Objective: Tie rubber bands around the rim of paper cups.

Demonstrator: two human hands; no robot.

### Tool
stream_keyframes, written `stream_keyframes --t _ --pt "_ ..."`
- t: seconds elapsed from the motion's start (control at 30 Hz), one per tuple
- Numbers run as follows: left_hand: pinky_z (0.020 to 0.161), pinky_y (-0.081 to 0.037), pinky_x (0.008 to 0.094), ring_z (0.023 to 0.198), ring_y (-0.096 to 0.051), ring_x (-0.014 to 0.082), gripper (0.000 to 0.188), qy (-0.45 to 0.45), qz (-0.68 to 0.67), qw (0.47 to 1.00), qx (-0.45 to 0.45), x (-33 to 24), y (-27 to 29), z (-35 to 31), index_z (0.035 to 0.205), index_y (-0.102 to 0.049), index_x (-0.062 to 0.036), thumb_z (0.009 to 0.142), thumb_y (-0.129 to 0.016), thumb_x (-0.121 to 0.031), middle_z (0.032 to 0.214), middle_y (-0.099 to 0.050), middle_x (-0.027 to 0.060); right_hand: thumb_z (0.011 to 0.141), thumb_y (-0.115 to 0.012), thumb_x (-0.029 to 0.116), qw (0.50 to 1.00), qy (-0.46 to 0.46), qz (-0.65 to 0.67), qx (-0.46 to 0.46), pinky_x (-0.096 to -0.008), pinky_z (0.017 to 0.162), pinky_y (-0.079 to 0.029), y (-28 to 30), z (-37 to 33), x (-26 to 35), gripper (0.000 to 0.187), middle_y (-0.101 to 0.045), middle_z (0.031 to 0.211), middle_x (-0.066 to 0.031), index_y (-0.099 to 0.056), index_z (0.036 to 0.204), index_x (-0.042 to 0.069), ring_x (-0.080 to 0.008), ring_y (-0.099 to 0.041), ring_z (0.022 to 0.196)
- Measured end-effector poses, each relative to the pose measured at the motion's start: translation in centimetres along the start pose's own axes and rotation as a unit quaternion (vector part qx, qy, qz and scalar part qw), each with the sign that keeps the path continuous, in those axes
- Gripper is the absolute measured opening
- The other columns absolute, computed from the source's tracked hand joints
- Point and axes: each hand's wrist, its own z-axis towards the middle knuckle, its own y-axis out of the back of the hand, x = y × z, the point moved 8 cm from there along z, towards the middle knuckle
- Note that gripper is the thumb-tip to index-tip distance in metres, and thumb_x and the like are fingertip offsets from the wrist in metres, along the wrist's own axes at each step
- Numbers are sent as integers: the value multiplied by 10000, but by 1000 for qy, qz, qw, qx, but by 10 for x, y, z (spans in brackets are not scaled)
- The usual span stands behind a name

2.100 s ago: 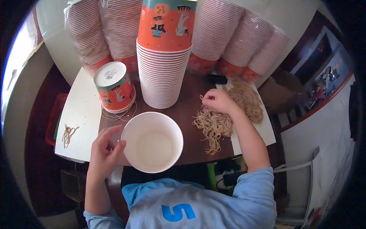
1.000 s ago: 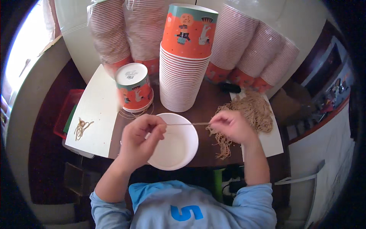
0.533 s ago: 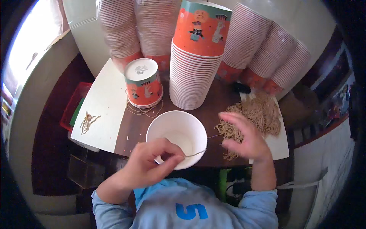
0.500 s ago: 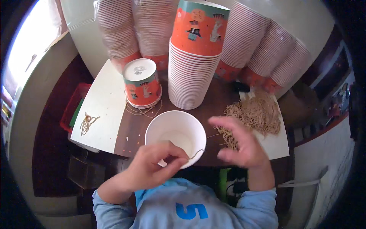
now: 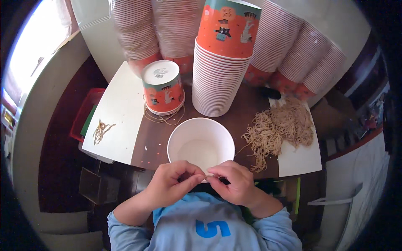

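Observation:
A white paper cup stands mouth up at the table's near edge, its inside bare. Over its near rim, my left hand and my right hand meet fingertip to fingertip. Both are closed in a pinch on a thin tan string, of which only a tiny bit shows between the fingers. A loose strand of the same kind shows just right of the cup. To the right lies a tangled pile of tan string.
An upside-down orange cup with string round its base stands at the back left. Behind the white cup rises a tall cup stack. Plastic-wrapped cup stacks line the back. A small string bundle lies at left.
My right hand, open and apart at the right before, has come in to the left and closed beside my left fingertips. The view has shifted slightly.

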Motion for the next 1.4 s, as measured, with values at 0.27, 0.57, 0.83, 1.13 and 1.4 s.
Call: stream_keyframes --t 0.27,0.57,0.83,1.13,1.4 --pt "575 -463 191 638 -555 47 173 56 -82 995 22 7 4 -6 1017 -635 22 928 -561 -106 824 -653 32 656 -724 -30 991 105 -80 21 -296 479 -466 -3 -3 9 252 -591 695 -60 -663 891 36 -195 -590 553" --pt "575 -487 208 630 -569 67 261 155 -86 979 97 8 -6 -9 1047 -633 23 968 -501 -189 854 -655 55 626 -717 15 975 175 -140 4 -291 459 -416 -2 -10 19 283 -542 652 -22 -678 904 52 -169 -533 516" --pt "587 -488 213 643 -577 69 167 136 -101 978 123 11 -14 -10 960 -637 5 942 -544 -133 837 -640 32 602 -725 24 968 193 -160 1 -280 445 -403 1 -14 25 285 -524 643 -1 -687 882 67 -152 -506 498" --pt "561 -470 285 642 -579 186 170 -401 395 824 58 -54 -36 -40 878 -637 -5 728 -651 -84 787 -563 87 652 -730 66 988 65 -101 98 -304 449 -423 1 -20 24 193 -490 625 -21 -656 827 92 -182 -532 527" --pt "560 -449 250 677 -573 141 219 -487 483 717 127 -63 -51 -66 852 -622 -10 660 -635 -114 856 -580 82 755 -692 47 932 -181 235 210 -262 493 -385 -22 -39 -3 89 -517 648 -36 -655 836 41 -124 -511 561"
